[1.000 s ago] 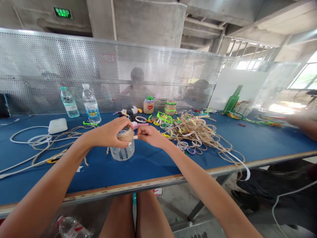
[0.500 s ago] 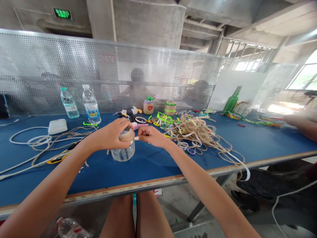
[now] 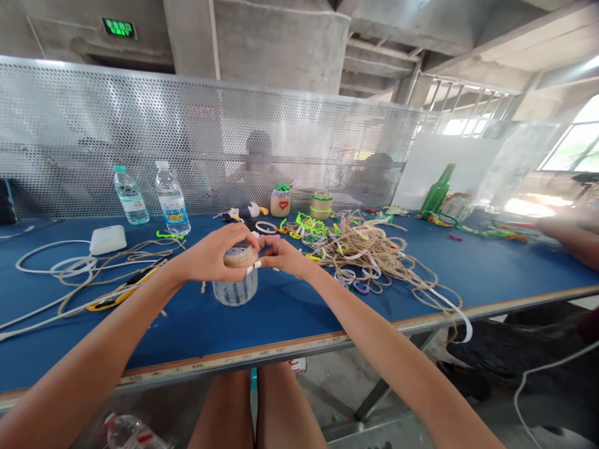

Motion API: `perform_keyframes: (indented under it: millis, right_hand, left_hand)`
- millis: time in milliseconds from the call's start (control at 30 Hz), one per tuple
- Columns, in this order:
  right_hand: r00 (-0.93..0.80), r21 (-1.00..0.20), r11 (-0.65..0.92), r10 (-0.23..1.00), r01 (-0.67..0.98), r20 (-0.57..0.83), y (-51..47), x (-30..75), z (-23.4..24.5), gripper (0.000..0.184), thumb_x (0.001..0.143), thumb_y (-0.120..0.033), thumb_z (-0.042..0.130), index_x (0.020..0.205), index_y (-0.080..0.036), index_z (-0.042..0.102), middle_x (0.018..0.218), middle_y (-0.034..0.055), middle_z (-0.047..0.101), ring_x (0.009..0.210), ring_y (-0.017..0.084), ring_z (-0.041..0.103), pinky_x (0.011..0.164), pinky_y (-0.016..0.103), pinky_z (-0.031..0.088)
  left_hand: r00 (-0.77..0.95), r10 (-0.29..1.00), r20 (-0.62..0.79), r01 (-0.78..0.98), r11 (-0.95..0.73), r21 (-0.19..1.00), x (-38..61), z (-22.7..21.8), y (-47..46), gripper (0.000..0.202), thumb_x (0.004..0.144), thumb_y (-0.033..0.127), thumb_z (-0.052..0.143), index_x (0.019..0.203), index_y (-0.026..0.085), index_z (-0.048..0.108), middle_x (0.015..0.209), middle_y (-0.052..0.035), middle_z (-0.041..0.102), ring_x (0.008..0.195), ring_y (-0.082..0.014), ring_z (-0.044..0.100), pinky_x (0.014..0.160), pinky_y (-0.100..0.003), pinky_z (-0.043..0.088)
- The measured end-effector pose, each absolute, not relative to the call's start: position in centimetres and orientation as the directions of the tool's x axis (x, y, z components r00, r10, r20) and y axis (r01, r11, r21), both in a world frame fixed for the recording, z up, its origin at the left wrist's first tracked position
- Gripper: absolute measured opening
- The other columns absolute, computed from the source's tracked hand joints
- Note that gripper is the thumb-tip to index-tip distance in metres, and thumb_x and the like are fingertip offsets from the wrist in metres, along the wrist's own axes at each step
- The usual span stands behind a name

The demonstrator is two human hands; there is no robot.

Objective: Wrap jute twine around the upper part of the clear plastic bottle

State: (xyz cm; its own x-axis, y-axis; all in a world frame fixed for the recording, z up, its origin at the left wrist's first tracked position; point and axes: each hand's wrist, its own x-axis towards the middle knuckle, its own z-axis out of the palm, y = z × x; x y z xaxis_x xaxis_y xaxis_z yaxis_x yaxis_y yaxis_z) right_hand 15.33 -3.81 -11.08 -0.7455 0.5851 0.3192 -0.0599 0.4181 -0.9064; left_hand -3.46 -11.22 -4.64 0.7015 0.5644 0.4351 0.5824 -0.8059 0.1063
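Note:
A small clear plastic jar (image 3: 235, 288) stands on the blue table (image 3: 290, 312) in front of me; its upper part is wound with brown twine (image 3: 240, 256). My left hand (image 3: 210, 254) is wrapped round the twine-covered top. My right hand (image 3: 282, 256) is pinched against the jar's right side, its fingers closed on the twine end.
A heap of loose twine and coloured pipe cleaners (image 3: 369, 249) lies to the right. Two water bottles (image 3: 171, 198), a white box (image 3: 108, 239) with cables and a yellow knife (image 3: 122, 293) are on the left. Decorated jars (image 3: 281, 201) stand by the mesh screen. Another person's arm (image 3: 568, 232) rests far right.
My hands have shifted slightly round the jar's top and moved closer together; the jar stays in place.

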Motion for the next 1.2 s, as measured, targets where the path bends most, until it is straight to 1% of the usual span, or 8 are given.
perform_keyframes:
  millis: [100,200,367,500,567,667,933,1200]
  right_hand:
    - [-0.789,-0.924,0.373,0.542,-0.084,0.29,-3.7,15.3,-11.1,0.046,0.067,-0.033,0.073,0.105,-0.017,0.05,0.05,-0.0129,0.038,0.044,0.005,0.031,0.041,0.018,0.022]
    - [-0.829,-0.942,0.323,0.498,-0.094,0.253,-3.8,15.3,-11.0,0.043,0.066,-0.038,0.073,0.098,-0.014,0.057,0.05,-0.0122,0.035,0.043,0.004,0.026,0.04,0.019,0.02]
    - [-0.753,-0.922,0.379,0.583,-0.082,0.306,-4.7,15.0,-10.6,0.04,0.06,-0.039,0.078,0.084,-0.011,0.062,0.054,-0.0082,0.04,0.05,0.005,0.033,0.045,0.02,0.023]
    - [-0.619,-0.886,0.462,0.686,-0.036,0.383,-5.8,14.6,-10.6,0.039,0.058,-0.038,0.078,0.08,-0.011,0.062,0.061,-0.0053,0.044,0.054,0.006,0.035,0.048,0.021,0.028]
    - [-0.598,-0.876,0.483,0.697,-0.017,0.396,-6.1,14.5,-10.6,0.037,0.06,-0.037,0.077,0.08,-0.011,0.062,0.064,-0.0044,0.046,0.054,0.006,0.035,0.048,0.021,0.03]
    - [-0.608,-0.852,0.523,0.678,0.002,0.414,-6.3,14.5,-10.5,0.035,0.064,-0.036,0.075,0.085,-0.011,0.062,0.066,-0.0034,0.048,0.055,0.007,0.037,0.049,0.021,0.031]
    - [-0.674,-0.757,0.625,0.644,0.19,0.362,-5.8,16.2,-9.7,0.039,0.07,-0.035,0.071,0.1,-0.01,0.062,0.052,-0.0097,0.031,0.048,0.006,0.026,0.046,0.021,0.021]
    - [-0.63,-0.724,0.657,0.657,0.209,0.415,-5.5,17.2,-8.9,0.024,0.074,-0.033,0.066,0.063,-0.013,0.061,0.055,-0.0038,0.049,0.052,0.007,0.037,0.051,0.022,0.028]
  left_hand:
    - [0.688,0.555,0.467,0.523,-0.826,0.209,-3.4,-4.9,-10.8,0.027,0.084,0.038,0.043,0.095,0.017,0.055,0.097,-0.0069,0.06,0.092,-0.0201,0.056,0.083,-0.031,0.044]
    - [0.645,0.532,0.548,0.472,-0.842,0.262,-3.5,-5.5,-10.3,0.042,0.092,0.041,0.024,0.109,0.016,0.053,0.105,-0.0095,0.062,0.098,-0.0214,0.058,0.087,-0.034,0.044]
    - [0.494,0.526,0.693,0.758,-0.651,-0.046,-3.7,-5.9,-10.1,0.051,0.09,0.044,0.028,0.118,0.011,0.054,0.122,-0.0174,0.055,0.112,-0.0304,0.052,0.094,-0.045,0.041]
    - [0.513,0.704,0.492,0.797,-0.603,0.031,-4.3,-5.4,-10.4,0.051,0.093,0.043,0.024,0.114,0.014,0.059,0.117,-0.0132,0.061,0.107,-0.0277,0.057,0.091,-0.041,0.045]
    - [0.568,0.729,0.382,0.758,-0.644,0.1,-4.9,-5.2,-10.5,0.054,0.089,0.051,0.038,0.13,0.018,0.047,0.131,-0.0109,0.053,0.116,-0.0279,0.053,0.095,-0.039,0.043]
    - [0.618,0.718,0.32,0.722,-0.68,0.131,-5.7,-5.1,-10.5,0.082,0.076,0.054,0.062,0.144,0.026,0.026,0.143,-0.0099,0.04,0.124,-0.0297,0.045,0.101,-0.04,0.039]
    - [0.688,0.667,0.284,0.667,-0.736,0.114,-6.0,-5.5,-10.9,0.057,0.086,0.037,0.054,0.139,0.032,0.034,0.143,-0.0092,0.033,0.127,-0.0278,0.041,0.099,-0.038,0.041]
    - [0.661,0.7,0.271,0.695,-0.707,0.133,-6.2,-5.6,-11.2,0.057,0.088,0.035,0.051,0.141,0.034,0.032,0.147,-0.0063,0.028,0.131,-0.0288,0.036,0.103,-0.039,0.038]
